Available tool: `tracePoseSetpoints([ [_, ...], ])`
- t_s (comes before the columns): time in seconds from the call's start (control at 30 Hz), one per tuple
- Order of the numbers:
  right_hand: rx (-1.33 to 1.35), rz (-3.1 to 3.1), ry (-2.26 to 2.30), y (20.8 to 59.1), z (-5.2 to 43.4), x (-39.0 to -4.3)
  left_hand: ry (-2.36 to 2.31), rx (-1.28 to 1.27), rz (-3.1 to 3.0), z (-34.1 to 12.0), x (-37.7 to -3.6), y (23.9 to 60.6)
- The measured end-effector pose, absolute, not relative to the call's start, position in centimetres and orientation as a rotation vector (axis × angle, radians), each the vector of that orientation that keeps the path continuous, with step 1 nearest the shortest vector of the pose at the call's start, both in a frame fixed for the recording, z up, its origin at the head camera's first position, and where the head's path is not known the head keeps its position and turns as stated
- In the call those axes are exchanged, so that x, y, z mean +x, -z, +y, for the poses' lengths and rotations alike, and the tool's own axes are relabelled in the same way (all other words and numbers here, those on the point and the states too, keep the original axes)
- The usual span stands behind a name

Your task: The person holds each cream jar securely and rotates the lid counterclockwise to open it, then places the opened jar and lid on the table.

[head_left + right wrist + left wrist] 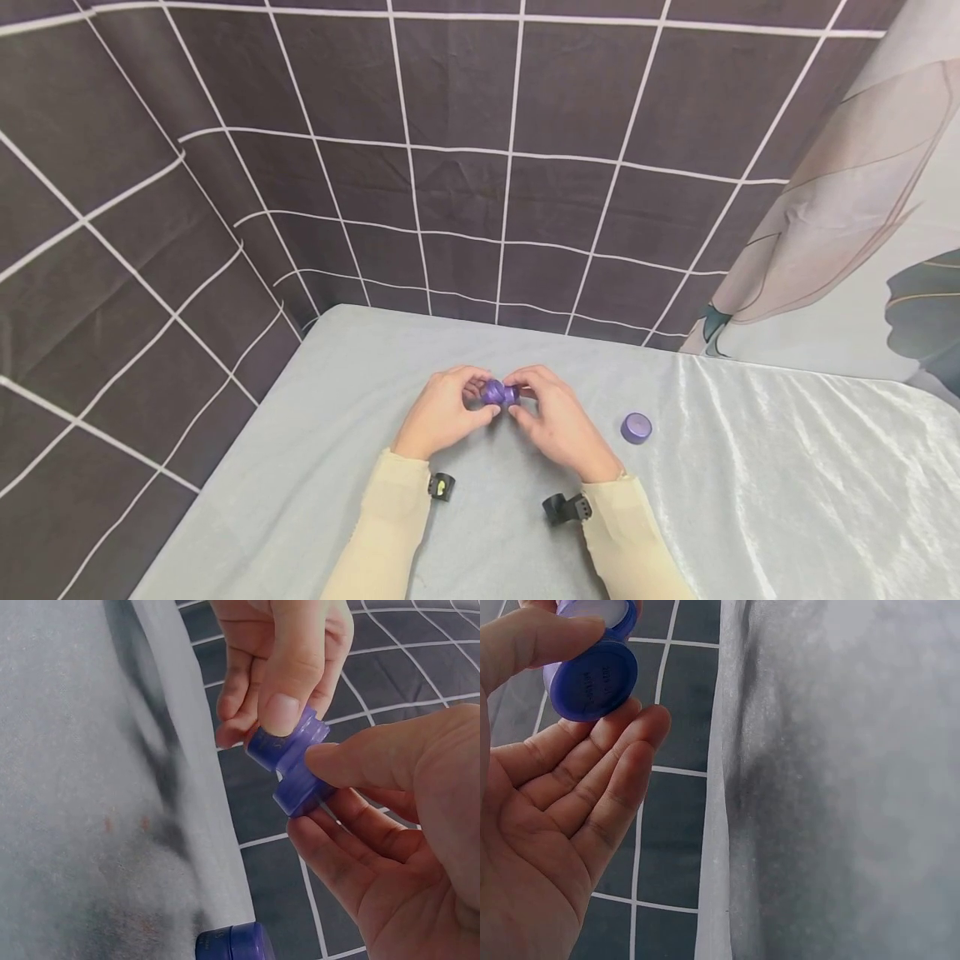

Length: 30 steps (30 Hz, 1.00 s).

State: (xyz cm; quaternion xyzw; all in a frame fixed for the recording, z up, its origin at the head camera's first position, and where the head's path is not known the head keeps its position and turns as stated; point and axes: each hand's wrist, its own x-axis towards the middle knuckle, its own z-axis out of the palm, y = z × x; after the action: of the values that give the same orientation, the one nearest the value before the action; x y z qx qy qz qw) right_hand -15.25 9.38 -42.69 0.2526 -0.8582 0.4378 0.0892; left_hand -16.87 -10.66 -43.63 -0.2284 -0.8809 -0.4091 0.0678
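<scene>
Hands pinch two purple caps together, mid-joining by my guess; third cap waits at three o'clock.

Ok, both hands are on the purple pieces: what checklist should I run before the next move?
1. Left hand grips one purple piece: ok.
2. Right hand grips the other purple piece: ok.
3. Pieces touch each other: ok.
4. Pieces lined up straight: cannot tell.
5. Spare purple cap lies apart on the table, right of the hands: ok.
</scene>
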Motion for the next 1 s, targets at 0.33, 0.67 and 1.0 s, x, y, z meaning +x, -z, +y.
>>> tracePoseSetpoints([
  [0.33,0.733,-2.555,-1.296,42.85,9.42,-15.31,1.247,-0.648,-2.652,-10.76,-17.0,43.68],
  [0.67,0.725,-2.534,-1.28,43.1,9.42,-15.4,1.287,-0.522,-2.689,-10.76,-16.91,43.55],
  [1.0,0.673,-2.533,-1.295,43.24,9.32,-15.29,1.319,-0.445,-2.683,-10.83,-17.02,43.68],
])
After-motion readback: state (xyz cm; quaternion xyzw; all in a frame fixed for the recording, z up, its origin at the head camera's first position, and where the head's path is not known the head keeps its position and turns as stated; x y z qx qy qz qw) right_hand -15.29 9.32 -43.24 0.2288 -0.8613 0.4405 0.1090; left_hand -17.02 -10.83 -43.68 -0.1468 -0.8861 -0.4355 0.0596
